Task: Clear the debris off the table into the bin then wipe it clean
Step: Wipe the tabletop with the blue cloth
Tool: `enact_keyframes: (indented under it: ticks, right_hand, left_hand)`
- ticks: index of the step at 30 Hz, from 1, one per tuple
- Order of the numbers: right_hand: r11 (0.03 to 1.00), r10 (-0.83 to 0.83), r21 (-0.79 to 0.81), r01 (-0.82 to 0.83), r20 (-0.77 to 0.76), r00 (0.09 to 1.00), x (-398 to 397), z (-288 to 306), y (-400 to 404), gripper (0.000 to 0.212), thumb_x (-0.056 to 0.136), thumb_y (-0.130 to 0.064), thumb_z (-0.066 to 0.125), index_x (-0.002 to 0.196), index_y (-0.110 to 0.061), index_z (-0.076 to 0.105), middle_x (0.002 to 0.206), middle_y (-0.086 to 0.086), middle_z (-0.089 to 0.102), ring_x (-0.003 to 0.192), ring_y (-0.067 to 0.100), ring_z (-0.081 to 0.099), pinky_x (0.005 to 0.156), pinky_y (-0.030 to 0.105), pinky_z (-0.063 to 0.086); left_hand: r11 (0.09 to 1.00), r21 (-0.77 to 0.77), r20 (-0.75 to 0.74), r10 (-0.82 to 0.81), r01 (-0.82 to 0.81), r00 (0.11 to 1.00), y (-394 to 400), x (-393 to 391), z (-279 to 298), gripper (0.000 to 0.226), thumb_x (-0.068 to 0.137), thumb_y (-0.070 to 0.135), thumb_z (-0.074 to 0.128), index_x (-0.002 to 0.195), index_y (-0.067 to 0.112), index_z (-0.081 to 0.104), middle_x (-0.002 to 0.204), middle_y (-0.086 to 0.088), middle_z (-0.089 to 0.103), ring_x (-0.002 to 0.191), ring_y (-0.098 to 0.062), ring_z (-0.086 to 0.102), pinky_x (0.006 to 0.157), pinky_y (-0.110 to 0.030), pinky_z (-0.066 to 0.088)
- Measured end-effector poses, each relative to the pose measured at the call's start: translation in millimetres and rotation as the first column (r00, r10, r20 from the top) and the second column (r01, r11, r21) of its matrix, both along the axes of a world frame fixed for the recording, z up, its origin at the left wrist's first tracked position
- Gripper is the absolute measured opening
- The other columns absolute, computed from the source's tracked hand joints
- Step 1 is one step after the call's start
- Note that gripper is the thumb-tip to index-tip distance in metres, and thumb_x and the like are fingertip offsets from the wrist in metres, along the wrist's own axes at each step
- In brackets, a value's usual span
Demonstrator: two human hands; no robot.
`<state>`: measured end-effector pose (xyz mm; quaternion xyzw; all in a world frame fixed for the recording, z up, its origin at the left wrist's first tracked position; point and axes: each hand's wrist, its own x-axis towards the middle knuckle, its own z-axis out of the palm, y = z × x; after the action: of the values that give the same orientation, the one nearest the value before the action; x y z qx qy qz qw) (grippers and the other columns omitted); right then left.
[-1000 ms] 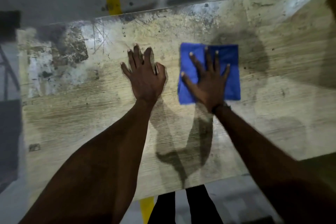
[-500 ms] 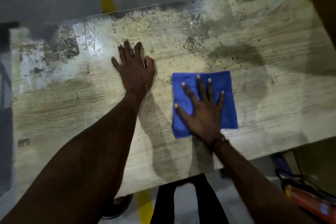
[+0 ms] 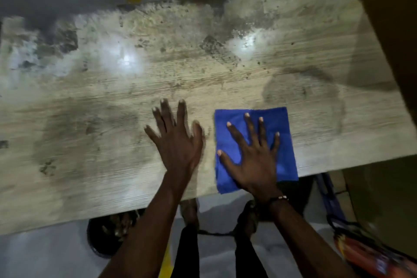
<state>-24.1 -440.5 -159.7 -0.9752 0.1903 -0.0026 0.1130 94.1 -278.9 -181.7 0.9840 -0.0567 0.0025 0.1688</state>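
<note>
Cloth point(image 3: 285, 160), blue and folded square, is lying at the near edge of the worn tabletop point(image 3: 112, 119), looking soft, light and likely to bunch. The right hand point(image 3: 252, 160) is pressing it flat with fingers spread; the left hand point(image 3: 178, 142) is bracing flat just beside it, holding nothing

Your table point(image 3: 203, 79) looks like worn, stained wood grain with a slight sheen where light glares; your blue cloth point(image 3: 234, 124) is soft and matt.
</note>
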Motion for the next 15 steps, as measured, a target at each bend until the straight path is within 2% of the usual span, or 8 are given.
enact_keyframes:
  ticks: [2,4,6,9,13,15]
  right_hand:
    - [0.996,-0.064,-0.063,0.063,-0.018,0.998,5,-2,-51,0.079,0.091,-0.082,0.041,0.163,-0.050,0.028,0.178,-0.006,0.005,0.165,0.029,0.006,0.123,0.071,0.013]
    - [0.993,-0.104,-0.058,0.104,0.005,0.995,25,-3,-100,0.081,0.090,-0.083,0.038,0.163,-0.050,0.028,0.178,-0.004,0.009,0.164,0.031,0.009,0.122,0.073,0.015]
    - [0.990,-0.139,-0.013,0.140,0.019,0.990,49,-5,-131,0.080,0.091,-0.084,0.036,0.163,-0.051,0.025,0.178,-0.004,0.007,0.164,0.032,0.007,0.121,0.076,0.012]
    - [0.985,-0.172,-0.013,0.173,0.063,0.983,57,-8,-125,0.080,0.092,-0.083,0.038,0.163,-0.048,0.027,0.178,-0.001,0.011,0.164,0.034,0.009,0.121,0.076,0.012]
    - [0.995,0.081,-0.070,-0.077,0.057,0.995,-6,-7,-75,0.078,0.094,-0.081,0.039,0.164,-0.049,0.025,0.178,-0.002,0.008,0.165,0.030,0.004,0.124,0.070,0.008]
    - [0.990,0.126,-0.061,-0.124,0.034,0.991,-32,-10,-81,0.077,0.094,-0.081,0.040,0.163,-0.051,0.024,0.178,-0.005,0.004,0.165,0.026,0.000,0.123,0.070,0.010]
  left_hand:
    - [0.998,0.002,0.004,-0.069,0.069,0.998,-23,-34,1,0.071,0.102,0.053,0.041,0.168,0.033,0.024,0.178,-0.008,0.005,0.164,-0.034,0.003,0.125,-0.069,0.005]
    - [0.989,0.004,0.014,-0.149,0.149,0.989,-49,-41,1,0.070,0.102,0.053,0.041,0.167,0.033,0.026,0.178,-0.008,0.006,0.164,-0.034,0.004,0.125,-0.068,0.004]
    - [0.984,-0.025,0.023,-0.174,0.175,0.984,-70,-17,0,0.068,0.102,0.054,0.042,0.166,0.033,0.030,0.177,-0.009,0.009,0.163,-0.035,0.007,0.124,-0.069,0.003]
    - [0.994,-0.032,-0.006,-0.107,0.107,0.994,-82,42,1,0.068,0.101,0.059,0.040,0.164,0.034,0.033,0.176,-0.010,0.013,0.163,-0.038,0.009,0.124,-0.072,0.004]
    - [0.997,0.013,0.020,-0.070,0.070,0.997,-77,64,-1,0.065,0.104,0.060,0.036,0.165,0.037,0.030,0.177,-0.006,0.013,0.163,-0.034,0.007,0.124,-0.072,0.007]
    - [0.998,0.002,0.027,-0.068,0.068,0.997,-78,60,1,0.065,0.104,0.060,0.037,0.165,0.038,0.030,0.177,-0.005,0.014,0.163,-0.033,0.007,0.124,-0.072,0.006]
